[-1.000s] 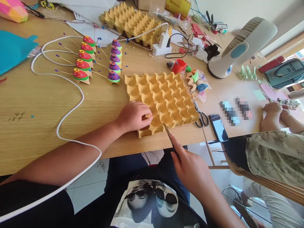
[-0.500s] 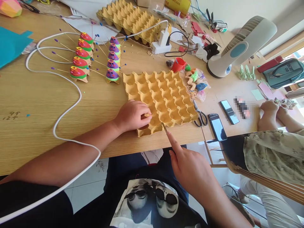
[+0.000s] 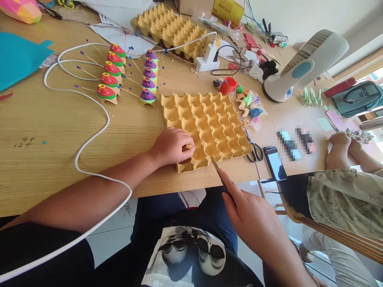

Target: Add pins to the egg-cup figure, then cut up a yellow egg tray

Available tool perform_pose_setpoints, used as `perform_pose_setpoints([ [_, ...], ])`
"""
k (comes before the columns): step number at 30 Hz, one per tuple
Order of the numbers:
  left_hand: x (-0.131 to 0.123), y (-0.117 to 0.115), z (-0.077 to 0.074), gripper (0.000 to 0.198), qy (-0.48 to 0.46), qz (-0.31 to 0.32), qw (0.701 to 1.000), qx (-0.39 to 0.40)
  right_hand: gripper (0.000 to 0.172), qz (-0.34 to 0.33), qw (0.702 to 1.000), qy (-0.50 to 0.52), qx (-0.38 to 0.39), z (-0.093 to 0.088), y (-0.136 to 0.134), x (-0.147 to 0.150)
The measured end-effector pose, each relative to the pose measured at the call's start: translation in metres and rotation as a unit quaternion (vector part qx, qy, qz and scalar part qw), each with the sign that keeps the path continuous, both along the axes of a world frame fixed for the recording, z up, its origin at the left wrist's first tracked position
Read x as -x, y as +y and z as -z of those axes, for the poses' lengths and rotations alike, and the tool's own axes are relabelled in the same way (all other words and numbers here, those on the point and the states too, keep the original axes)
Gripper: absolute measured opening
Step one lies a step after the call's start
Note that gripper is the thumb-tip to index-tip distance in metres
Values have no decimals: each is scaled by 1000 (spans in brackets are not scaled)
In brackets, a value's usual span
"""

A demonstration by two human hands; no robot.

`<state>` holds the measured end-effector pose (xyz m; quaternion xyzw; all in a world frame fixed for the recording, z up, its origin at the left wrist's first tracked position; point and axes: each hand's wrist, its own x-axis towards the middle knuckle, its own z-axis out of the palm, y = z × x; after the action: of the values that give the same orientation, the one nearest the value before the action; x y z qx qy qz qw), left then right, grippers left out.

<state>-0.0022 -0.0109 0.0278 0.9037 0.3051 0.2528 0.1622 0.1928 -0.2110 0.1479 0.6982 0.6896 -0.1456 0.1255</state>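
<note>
A yellow cardboard egg tray (image 3: 206, 119) lies flat near the table's front edge. My left hand (image 3: 172, 145) grips its near left part, the fingers closed around one of the raised peaks. In my right hand (image 3: 245, 207) is a thin-bladed knife (image 3: 217, 169), the forefinger stretched along its back. The blade's tip touches the tray's near edge, right of my left hand. The handle is mostly hidden inside the fist.
Two rows of painted carton caterpillars, one red-green (image 3: 109, 79) and one purple (image 3: 149, 81), stand behind left. Scissors (image 3: 254, 149) and a phone (image 3: 274, 162) lie right. A white fan (image 3: 299, 67), another egg tray (image 3: 170, 30) and a white cable (image 3: 79, 153) are around. A co-worker's hands (image 3: 344, 145) rest at far right.
The knife has drawn back slightly toward me and to the right, so more of its blade shows. My left hand keeps its hold on the tray. The whole view has shifted a little.
</note>
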Motion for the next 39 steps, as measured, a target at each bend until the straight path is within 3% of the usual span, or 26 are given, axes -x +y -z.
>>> perform_pose_setpoints([
  [9, 0, 0, 1, 20, 3, 1, 1000, 4, 68, -6, 1000, 15, -24, 15, 0, 3],
  [23, 0, 0, 1, 21, 4, -2, 1000, 0, 69, -11, 1000, -4, -9, 11, 3, 5],
  [31, 1, 0, -1, 21, 6, 1, 1000, -1, 66, -40, 995, -59, 68, -21, 29, 2],
  [39, 0, -1, -2, 21, 7, -1, 1000, 10, 58, -164, 981, -75, 66, -47, 74, -9],
])
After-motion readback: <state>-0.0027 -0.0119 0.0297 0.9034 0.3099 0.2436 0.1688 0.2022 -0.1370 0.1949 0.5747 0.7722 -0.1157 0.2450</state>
